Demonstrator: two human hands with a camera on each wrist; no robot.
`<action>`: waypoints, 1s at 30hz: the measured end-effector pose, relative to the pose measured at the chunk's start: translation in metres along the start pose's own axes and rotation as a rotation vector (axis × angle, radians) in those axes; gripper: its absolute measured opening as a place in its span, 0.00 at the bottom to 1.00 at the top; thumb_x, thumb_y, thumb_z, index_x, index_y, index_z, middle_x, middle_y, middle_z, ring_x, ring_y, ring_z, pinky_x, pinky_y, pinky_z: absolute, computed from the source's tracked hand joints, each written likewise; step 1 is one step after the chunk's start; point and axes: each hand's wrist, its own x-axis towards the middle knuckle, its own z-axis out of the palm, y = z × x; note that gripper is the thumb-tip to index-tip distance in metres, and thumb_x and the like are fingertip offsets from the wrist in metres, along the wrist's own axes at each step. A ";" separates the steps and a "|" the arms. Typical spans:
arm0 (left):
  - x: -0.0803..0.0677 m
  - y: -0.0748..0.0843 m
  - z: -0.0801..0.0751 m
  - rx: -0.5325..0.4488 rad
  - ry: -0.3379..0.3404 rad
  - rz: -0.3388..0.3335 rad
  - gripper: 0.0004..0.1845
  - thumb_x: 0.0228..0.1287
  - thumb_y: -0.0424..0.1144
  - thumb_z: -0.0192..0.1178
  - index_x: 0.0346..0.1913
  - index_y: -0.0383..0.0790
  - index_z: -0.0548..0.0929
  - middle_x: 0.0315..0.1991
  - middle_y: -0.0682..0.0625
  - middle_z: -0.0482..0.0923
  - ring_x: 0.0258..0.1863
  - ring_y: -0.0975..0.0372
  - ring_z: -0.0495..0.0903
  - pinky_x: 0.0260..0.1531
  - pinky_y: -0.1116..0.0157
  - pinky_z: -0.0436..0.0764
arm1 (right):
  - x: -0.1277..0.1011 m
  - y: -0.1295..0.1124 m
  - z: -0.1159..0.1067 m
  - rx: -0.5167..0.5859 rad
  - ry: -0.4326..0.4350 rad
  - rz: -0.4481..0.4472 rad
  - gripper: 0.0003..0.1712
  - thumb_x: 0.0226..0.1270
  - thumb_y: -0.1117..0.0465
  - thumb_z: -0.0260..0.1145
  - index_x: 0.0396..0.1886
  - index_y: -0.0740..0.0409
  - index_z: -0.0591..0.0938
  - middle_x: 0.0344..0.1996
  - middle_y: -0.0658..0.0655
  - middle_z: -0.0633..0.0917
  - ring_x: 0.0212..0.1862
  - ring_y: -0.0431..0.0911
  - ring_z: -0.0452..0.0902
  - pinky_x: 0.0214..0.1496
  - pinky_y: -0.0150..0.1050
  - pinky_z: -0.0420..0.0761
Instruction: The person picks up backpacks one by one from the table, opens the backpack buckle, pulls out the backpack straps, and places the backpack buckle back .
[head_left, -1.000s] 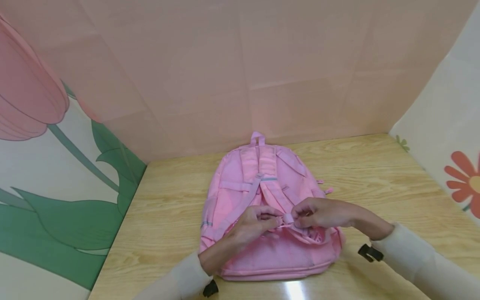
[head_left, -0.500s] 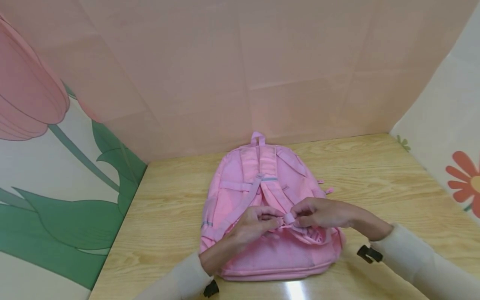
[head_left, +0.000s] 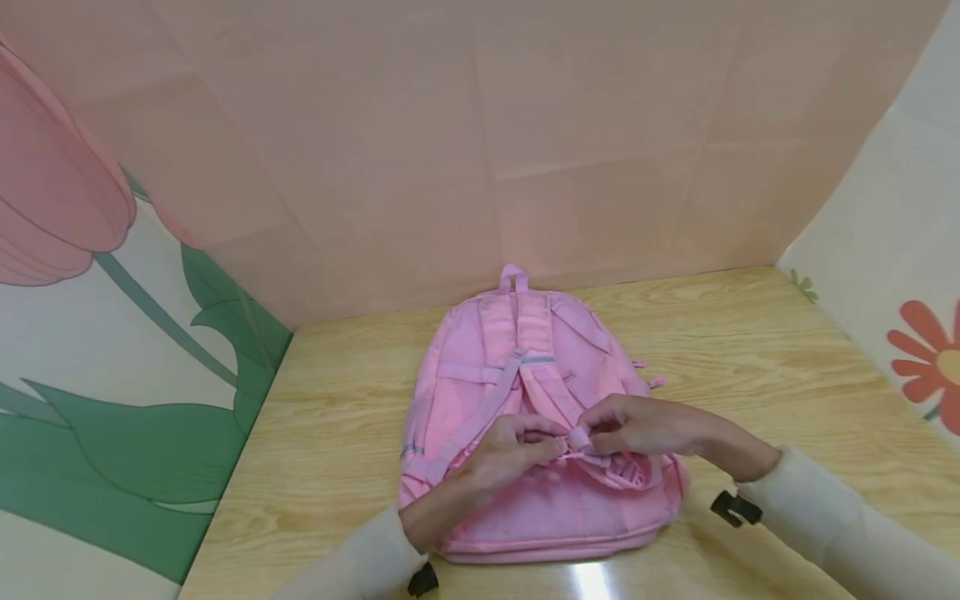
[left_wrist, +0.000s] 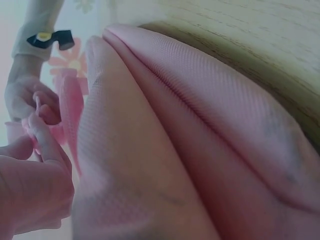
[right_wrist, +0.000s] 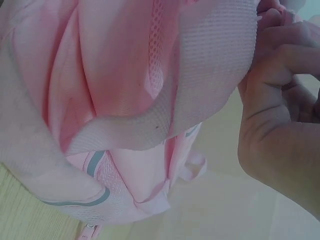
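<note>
While the pink backpack (head_left: 525, 417) lies flat near the middle of the wooden table (head_left: 750, 350), straps facing up and its top loop toward the far wall, both hands meet over its near half. On the left, the left hand (head_left: 510, 454) has its fingers (left_wrist: 47, 145) curled, pinching the end of a pink strap (head_left: 576, 439) between thumb and forefinger. From the right, the right hand (head_left: 645, 425) pinches the same strap with bent fingers (right_wrist: 280, 55), so the two hands touch at the strap. A padded shoulder strap (right_wrist: 210, 75) runs just beside the right hand. Cream sleeves (head_left: 825, 517) cover both forearms.
</note>
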 end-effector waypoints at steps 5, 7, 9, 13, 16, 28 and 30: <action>0.001 0.000 -0.001 -0.011 0.008 -0.005 0.13 0.64 0.29 0.64 0.51 0.29 0.83 0.37 0.43 0.87 0.30 0.61 0.84 0.37 0.60 0.90 | 0.000 -0.001 0.000 0.023 0.008 0.038 0.08 0.72 0.63 0.61 0.37 0.65 0.82 0.24 0.49 0.79 0.24 0.35 0.72 0.25 0.24 0.76; 0.001 0.000 -0.002 -0.011 0.014 -0.004 0.13 0.64 0.29 0.64 0.51 0.29 0.84 0.36 0.43 0.87 0.30 0.61 0.84 0.36 0.61 0.90 | 0.000 -0.001 0.000 0.034 0.018 0.054 0.08 0.71 0.63 0.62 0.37 0.66 0.81 0.22 0.48 0.78 0.23 0.34 0.72 0.24 0.23 0.75; 0.001 0.001 -0.002 -0.010 0.018 -0.003 0.13 0.64 0.30 0.65 0.51 0.29 0.84 0.36 0.44 0.87 0.30 0.61 0.84 0.35 0.62 0.90 | 0.000 -0.001 0.000 0.046 0.028 0.069 0.08 0.70 0.64 0.63 0.36 0.67 0.81 0.21 0.47 0.78 0.22 0.34 0.71 0.23 0.22 0.75; 0.001 0.001 -0.002 -0.015 0.017 -0.009 0.13 0.64 0.30 0.65 0.50 0.29 0.84 0.36 0.44 0.87 0.29 0.62 0.84 0.35 0.63 0.90 | -0.001 -0.001 0.000 0.077 0.030 0.089 0.09 0.68 0.65 0.65 0.35 0.70 0.80 0.21 0.49 0.80 0.22 0.35 0.75 0.23 0.23 0.78; 0.001 0.001 -0.001 -0.022 0.016 -0.008 0.13 0.64 0.30 0.65 0.50 0.29 0.84 0.36 0.44 0.87 0.29 0.62 0.84 0.35 0.64 0.90 | -0.001 -0.002 0.001 0.113 0.026 0.097 0.10 0.69 0.64 0.65 0.37 0.71 0.80 0.25 0.56 0.84 0.25 0.39 0.80 0.25 0.26 0.82; 0.002 -0.001 -0.002 -0.027 0.000 0.002 0.13 0.65 0.29 0.63 0.50 0.27 0.83 0.36 0.43 0.87 0.29 0.62 0.84 0.34 0.65 0.90 | -0.001 0.000 0.000 0.126 0.019 0.069 0.09 0.70 0.65 0.64 0.38 0.70 0.81 0.28 0.58 0.84 0.27 0.39 0.80 0.26 0.26 0.83; 0.002 -0.001 -0.002 -0.024 0.002 0.003 0.13 0.65 0.29 0.63 0.50 0.27 0.83 0.37 0.42 0.87 0.29 0.63 0.84 0.34 0.64 0.90 | -0.001 0.000 0.000 0.128 0.015 0.065 0.09 0.70 0.64 0.64 0.38 0.69 0.81 0.27 0.58 0.84 0.27 0.39 0.80 0.26 0.26 0.83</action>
